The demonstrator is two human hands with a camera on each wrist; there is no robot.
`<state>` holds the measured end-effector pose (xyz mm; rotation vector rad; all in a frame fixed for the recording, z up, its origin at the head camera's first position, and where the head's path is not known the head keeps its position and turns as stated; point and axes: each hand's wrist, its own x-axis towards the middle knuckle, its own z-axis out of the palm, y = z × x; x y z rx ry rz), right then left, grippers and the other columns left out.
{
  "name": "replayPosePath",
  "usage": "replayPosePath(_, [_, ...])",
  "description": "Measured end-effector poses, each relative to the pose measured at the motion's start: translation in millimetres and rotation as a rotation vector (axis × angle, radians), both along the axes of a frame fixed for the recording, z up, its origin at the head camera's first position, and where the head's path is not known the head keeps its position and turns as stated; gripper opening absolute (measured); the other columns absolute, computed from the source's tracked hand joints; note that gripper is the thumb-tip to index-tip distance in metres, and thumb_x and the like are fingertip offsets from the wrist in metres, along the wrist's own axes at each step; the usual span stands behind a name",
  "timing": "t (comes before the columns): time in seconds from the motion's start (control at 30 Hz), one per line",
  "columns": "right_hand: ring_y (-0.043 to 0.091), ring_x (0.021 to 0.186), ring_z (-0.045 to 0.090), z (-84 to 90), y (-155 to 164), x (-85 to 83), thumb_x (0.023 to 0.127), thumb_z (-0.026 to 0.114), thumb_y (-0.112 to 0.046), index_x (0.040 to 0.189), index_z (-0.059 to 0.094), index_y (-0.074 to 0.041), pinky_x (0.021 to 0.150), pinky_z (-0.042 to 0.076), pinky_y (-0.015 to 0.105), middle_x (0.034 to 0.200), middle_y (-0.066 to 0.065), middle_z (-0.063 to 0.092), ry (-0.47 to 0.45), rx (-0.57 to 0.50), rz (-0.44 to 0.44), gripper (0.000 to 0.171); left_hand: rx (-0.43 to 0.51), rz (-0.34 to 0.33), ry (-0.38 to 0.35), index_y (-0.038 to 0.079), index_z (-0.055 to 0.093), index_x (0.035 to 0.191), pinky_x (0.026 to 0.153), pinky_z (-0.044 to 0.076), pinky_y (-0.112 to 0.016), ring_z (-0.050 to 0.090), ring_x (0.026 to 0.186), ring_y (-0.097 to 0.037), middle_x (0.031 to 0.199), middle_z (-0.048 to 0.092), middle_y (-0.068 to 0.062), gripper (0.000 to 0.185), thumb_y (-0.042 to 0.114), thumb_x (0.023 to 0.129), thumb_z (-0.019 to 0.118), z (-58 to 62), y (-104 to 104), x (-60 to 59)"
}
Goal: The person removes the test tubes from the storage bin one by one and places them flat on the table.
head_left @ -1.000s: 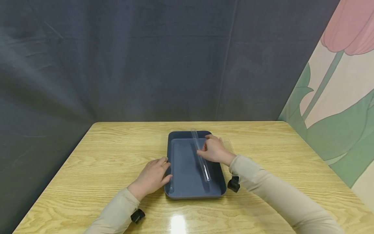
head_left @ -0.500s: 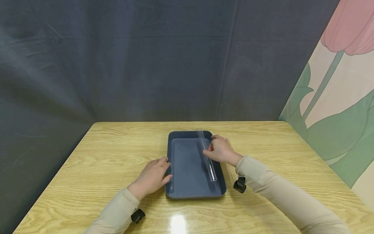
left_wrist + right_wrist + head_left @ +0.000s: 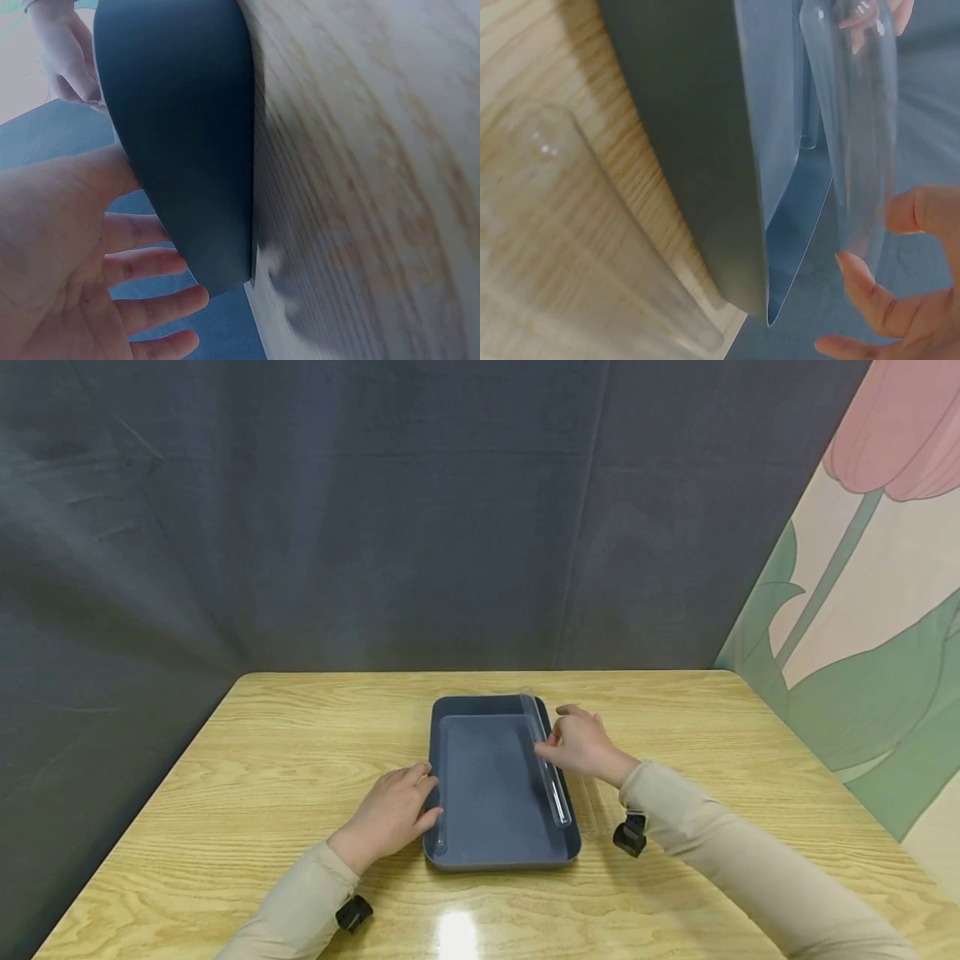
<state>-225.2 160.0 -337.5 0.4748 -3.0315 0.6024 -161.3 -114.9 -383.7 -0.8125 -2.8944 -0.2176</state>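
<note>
Head view: right hand (image 3: pixel 587 747) pinches long transparent tube (image 3: pixel 552 782) between thumb and finger, above right side of dark blue-grey rectangular tray (image 3: pixel 483 777); left hand (image 3: pixel 390 817), fingers spread, at tray's left edge. Second transparent tube (image 3: pixel 604 232) on wood-grain table (image 3: pixel 675 727).

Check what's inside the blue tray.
Inside the tray, a clear tube lies along the left side, partly hidden by the left hand in the head view. The right hand pinches another tube above the right side.
</note>
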Motion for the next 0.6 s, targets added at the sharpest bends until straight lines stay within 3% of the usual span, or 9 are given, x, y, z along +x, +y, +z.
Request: replayPosePath(0.6, [0.042,0.127,0.043,-0.8,21.6,4.4,0.083,0.061,-0.023,0.057,0.06,-0.007,0.101,0.018,0.076,0.127,0.029,0.054,0.037,-0.005,-0.015,0.031,-0.004,0.005,-0.016,-0.004,0.059,0.119,0.102,0.043,-0.047,0.053,0.119,-0.034,0.131,0.052,-0.022,0.044,0.03,0.092,0.058,0.3,0.1,-0.1])
